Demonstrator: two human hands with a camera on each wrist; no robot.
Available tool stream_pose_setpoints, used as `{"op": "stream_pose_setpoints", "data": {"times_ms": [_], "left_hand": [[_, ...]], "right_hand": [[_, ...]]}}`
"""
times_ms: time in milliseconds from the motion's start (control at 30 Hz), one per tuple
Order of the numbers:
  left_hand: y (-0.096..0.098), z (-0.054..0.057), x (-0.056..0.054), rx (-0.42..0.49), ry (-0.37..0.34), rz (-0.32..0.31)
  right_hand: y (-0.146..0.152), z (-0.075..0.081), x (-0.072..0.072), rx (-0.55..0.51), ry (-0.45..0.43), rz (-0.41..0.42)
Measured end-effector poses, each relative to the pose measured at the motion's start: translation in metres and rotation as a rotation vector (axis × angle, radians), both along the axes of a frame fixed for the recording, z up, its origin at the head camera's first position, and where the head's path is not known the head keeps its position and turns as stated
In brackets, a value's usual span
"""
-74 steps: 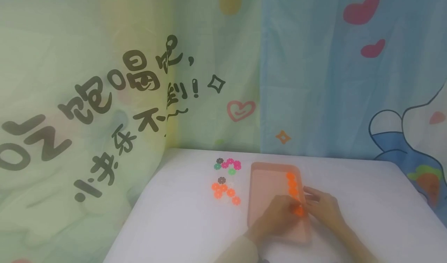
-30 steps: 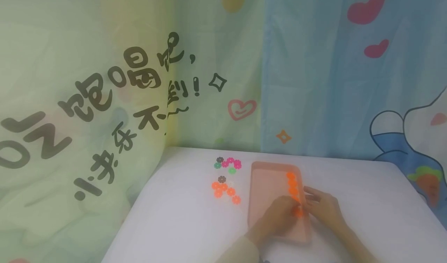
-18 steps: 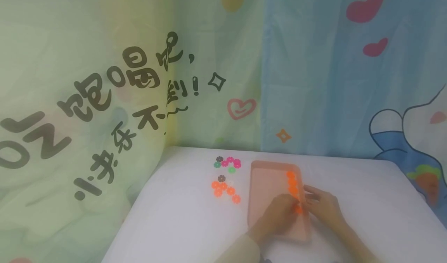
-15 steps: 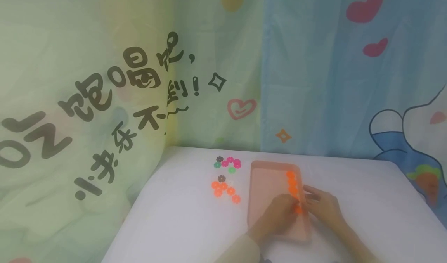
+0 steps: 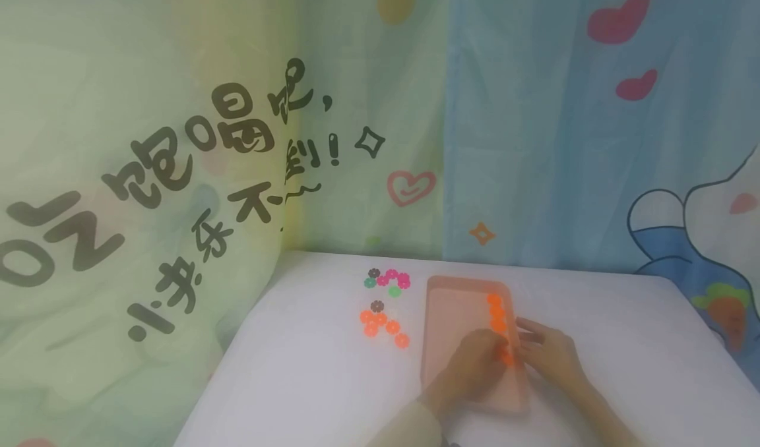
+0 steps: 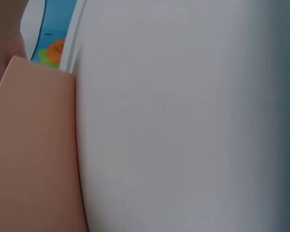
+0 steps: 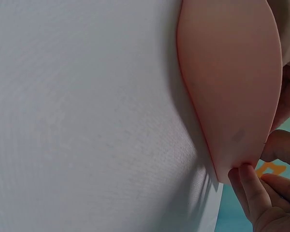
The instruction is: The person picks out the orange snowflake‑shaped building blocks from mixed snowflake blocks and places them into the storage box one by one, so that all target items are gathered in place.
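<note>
A shallow pink tray lies on the white table. Along its right inner side runs a row of orange flower-shaped building discs. My left hand reaches over the tray, fingers curled down at the near end of that row. It seems to pinch an orange disc, mostly hidden by the fingers. At the right wall, my right hand holds the tray's edge. In the right wrist view, two of its fingers press the tray's outer wall while another digit bends over the rim.
Left of the tray lie loose orange discs and a brown disc. Farther back are pink discs, a dark green disc and a light green disc. A printed curtain hangs behind the table.
The left hand's fingers shift slightly over the near end of the orange row, and the disc beneath them moves a little. The right hand and tray hold their place.
</note>
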State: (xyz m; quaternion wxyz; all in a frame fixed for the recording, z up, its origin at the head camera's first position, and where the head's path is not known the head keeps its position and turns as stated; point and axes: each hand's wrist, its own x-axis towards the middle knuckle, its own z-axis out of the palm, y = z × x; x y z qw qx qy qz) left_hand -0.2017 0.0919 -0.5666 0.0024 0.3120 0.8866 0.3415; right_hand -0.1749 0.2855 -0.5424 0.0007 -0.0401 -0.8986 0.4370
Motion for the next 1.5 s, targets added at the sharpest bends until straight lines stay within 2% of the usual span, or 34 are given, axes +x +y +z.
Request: {"op": "stream_pose_setpoints", "data": {"times_ms": [100, 200, 333, 533, 700, 833, 933, 1000, 1067, 1167, 1233, 1300, 1367, 1400, 1467, 1500], "left_hand": [[-0.004, 0.006, 0.001, 0.062, -0.047, 0.040], [-0.010, 0.014, 0.001, 0.127, -0.066, 0.072], [-0.020, 0.026, -0.002, 0.182, -0.094, 0.119], [-0.041, 0.046, -0.001, 0.237, -0.197, 0.197], [-0.060, 0.060, -0.002, 0.263, -0.238, 0.338], [-0.079, 0.067, -0.010, 0.254, -0.300, 0.457], [-0.099, 0.066, -0.026, 0.226, -0.238, 0.452], [-0.115, 0.062, -0.036, 0.216, -0.146, 0.417], [-0.131, 0.057, -0.045, 0.215, -0.037, 0.369], [-0.153, 0.045, -0.052, 0.226, 0.020, 0.346], [-0.167, 0.036, -0.053, 0.229, -0.039, 0.384], [-0.181, 0.026, -0.056, 0.241, -0.085, 0.397], [-0.193, 0.022, -0.057, 0.240, -0.130, 0.430], [-0.199, 0.020, -0.058, 0.231, -0.142, 0.441], [-0.208, 0.016, -0.063, 0.214, -0.116, 0.427], [-0.211, 0.016, -0.064, 0.197, -0.127, 0.444]], "right_hand": [[0.001, -0.003, -0.002, 0.019, 0.039, 0.004], [0.001, -0.003, -0.003, 0.015, 0.049, 0.003], [-0.002, 0.002, -0.002, -0.014, 0.026, 0.005], [-0.006, 0.010, -0.001, 0.003, -0.012, 0.002], [-0.004, 0.008, -0.001, -0.005, 0.030, 0.010], [-0.003, 0.009, -0.001, -0.030, 0.019, 0.015], [-0.003, 0.011, -0.001, -0.032, -0.020, 0.009], [-0.003, 0.012, -0.001, -0.040, -0.050, 0.007], [-0.004, 0.013, -0.002, -0.050, -0.072, 0.002], [0.001, 0.003, -0.007, -0.057, -0.063, 0.006], [0.006, -0.004, -0.010, -0.058, -0.062, 0.007], [0.010, -0.011, -0.014, -0.056, -0.064, 0.011], [0.010, -0.013, -0.015, -0.057, -0.073, 0.011], [0.010, -0.013, -0.016, -0.057, -0.085, 0.012], [0.011, -0.015, -0.016, -0.053, -0.076, 0.015], [0.011, -0.016, -0.017, -0.053, -0.069, 0.013]]}}
